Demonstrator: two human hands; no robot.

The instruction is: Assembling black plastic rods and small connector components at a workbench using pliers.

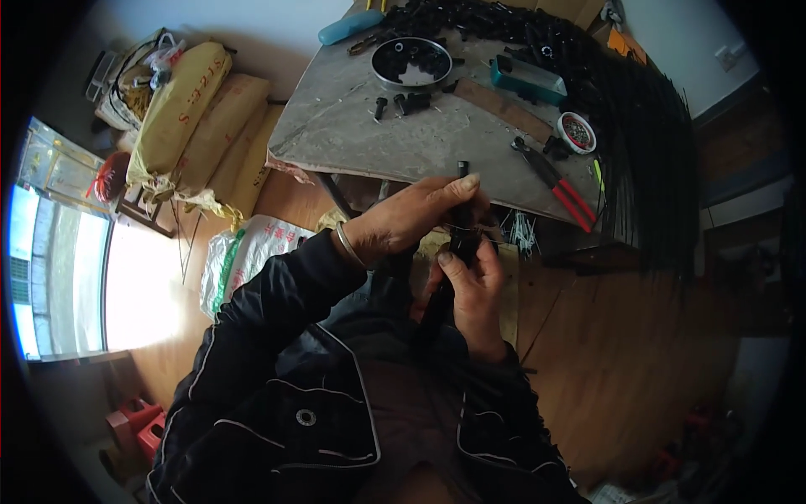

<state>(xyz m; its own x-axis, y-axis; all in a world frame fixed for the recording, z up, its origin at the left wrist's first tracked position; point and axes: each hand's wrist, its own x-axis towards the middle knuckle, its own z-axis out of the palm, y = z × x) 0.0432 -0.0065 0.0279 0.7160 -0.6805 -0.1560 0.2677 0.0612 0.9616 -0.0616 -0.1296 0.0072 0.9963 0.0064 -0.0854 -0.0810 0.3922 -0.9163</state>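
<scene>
Both hands (437, 244) around slim black rod (460, 231)

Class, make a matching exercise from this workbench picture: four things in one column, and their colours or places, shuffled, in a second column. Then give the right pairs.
Things:
1. Pliers
2. Round metal dish
3. Sacks
4. Small black part

Descriptions:
A. Yellowish, stacked on the floor left of the table
B. Red handles, lying on the table's right side
C. Held between both hands
D. Holds black pieces, near the table's far edge

Pairs: 1-B, 2-D, 3-A, 4-C
</scene>
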